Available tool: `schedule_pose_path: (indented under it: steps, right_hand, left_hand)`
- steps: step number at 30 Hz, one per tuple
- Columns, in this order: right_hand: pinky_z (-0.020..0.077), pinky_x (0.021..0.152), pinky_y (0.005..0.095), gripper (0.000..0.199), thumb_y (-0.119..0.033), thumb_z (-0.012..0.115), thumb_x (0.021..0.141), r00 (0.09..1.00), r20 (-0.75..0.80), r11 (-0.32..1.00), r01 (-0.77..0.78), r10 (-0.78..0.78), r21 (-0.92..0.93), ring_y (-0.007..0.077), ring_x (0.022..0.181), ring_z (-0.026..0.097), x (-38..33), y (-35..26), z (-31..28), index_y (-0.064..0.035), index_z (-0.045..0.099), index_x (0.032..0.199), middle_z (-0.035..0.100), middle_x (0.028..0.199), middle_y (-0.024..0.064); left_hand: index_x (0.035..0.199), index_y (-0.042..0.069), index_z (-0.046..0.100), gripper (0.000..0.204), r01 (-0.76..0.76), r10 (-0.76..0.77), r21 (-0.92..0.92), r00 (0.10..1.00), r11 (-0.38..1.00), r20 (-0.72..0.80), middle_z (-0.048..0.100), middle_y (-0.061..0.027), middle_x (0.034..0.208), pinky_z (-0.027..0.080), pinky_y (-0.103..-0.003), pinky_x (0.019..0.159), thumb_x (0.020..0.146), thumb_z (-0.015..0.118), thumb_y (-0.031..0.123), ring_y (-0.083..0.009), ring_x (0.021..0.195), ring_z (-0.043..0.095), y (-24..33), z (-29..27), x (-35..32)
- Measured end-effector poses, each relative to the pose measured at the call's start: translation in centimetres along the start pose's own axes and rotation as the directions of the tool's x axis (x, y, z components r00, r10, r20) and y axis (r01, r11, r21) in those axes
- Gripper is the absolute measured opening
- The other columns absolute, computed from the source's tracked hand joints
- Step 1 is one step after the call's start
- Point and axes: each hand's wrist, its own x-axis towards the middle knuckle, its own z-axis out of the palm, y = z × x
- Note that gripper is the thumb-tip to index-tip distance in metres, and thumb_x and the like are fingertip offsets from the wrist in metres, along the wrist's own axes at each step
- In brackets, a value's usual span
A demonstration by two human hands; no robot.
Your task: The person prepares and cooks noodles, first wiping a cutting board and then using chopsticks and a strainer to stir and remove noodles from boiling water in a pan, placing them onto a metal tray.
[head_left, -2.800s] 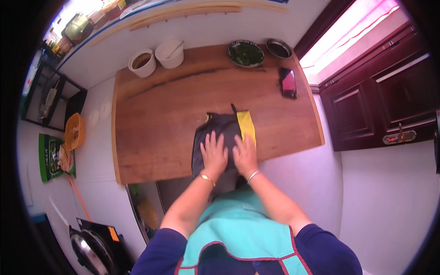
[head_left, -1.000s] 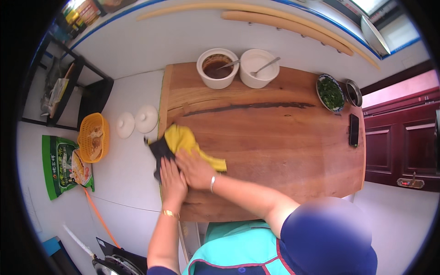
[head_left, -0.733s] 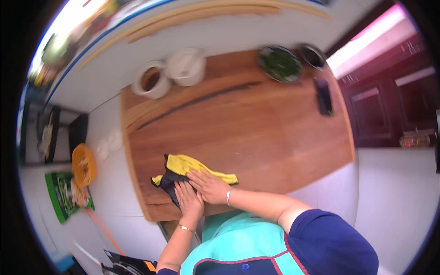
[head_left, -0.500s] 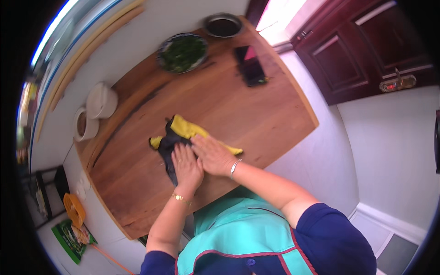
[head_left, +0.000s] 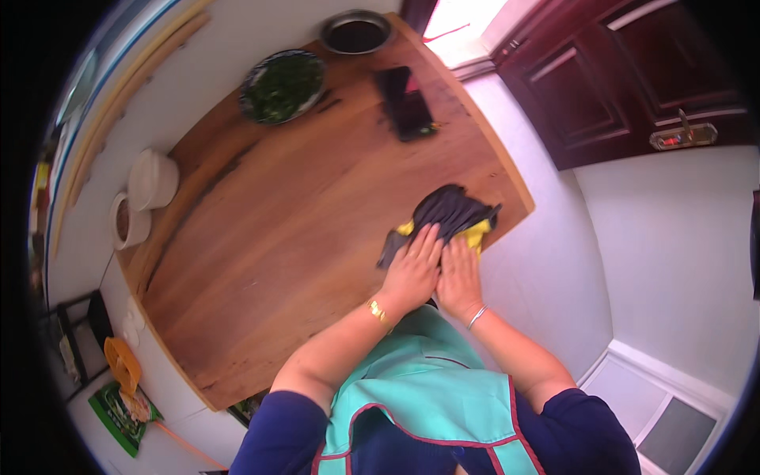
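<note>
A crumpled black and yellow cloth point(head_left: 451, 207) lies near the right corner of the wooden table point(head_left: 261, 214). My left hand point(head_left: 413, 271) rests flat on its near side, fingers stretched forward. Close beside it, my right hand point(head_left: 459, 277) presses on the cloth's yellow part with straight fingers. Neither hand grips the cloth; both push it against the wood from above. Folds of the cloth spread out beyond my fingertips, and the part under my palms is hidden.
A patterned bowl of green leaves point(head_left: 283, 87), a metal bowl with dark contents point(head_left: 355, 33) and black phones or similar flat devices point(head_left: 405, 107) occupy the table's far side. White containers point(head_left: 152, 180) stand at the left edge. A dark red door point(head_left: 609, 79) is at right.
Both hands have slid the cloth from the table's near middle to its right corner. The cloth is bunched differently, with more black showing. My view has shifted slightly.
</note>
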Motion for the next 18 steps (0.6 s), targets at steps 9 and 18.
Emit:
schedule_pose_path:
  steps: [9,18]
  right_hand:
    - [0.0196,0.108,0.0513,0.058,-0.031,0.056,0.078,0.872,0.158,0.886,0.453,-0.464,0.1,0.0354,0.132,0.03,9.3,-25.6,4.6,0.0012,0.048,0.125,0.04,0.136,0.0198]
    - [0.02,0.109,0.0482,0.059,-0.031,0.055,0.081,0.805,0.141,0.816,0.553,-0.576,0.169,0.0331,0.133,0.027,19.5,-44.0,9.4,-0.0008,0.044,0.13,0.034,0.141,0.0183]
  left_hand:
    - [0.126,-0.004,0.044,0.05,0.482,-0.464,0.076,0.869,0.873,-0.171,0.035,-0.0204,0.141,0.034,-0.042,0.102,0.081,0.054,0.016,-0.0329,0.131,0.033,-12.2,-12.0,-22.0]
    - [0.132,0.0,0.038,0.055,0.514,-0.717,-0.502,0.532,0.696,-0.449,0.053,-0.0226,0.122,0.042,-0.038,0.096,0.081,0.056,0.005,-0.0352,0.113,0.052,-28.8,-26.4,-25.8]
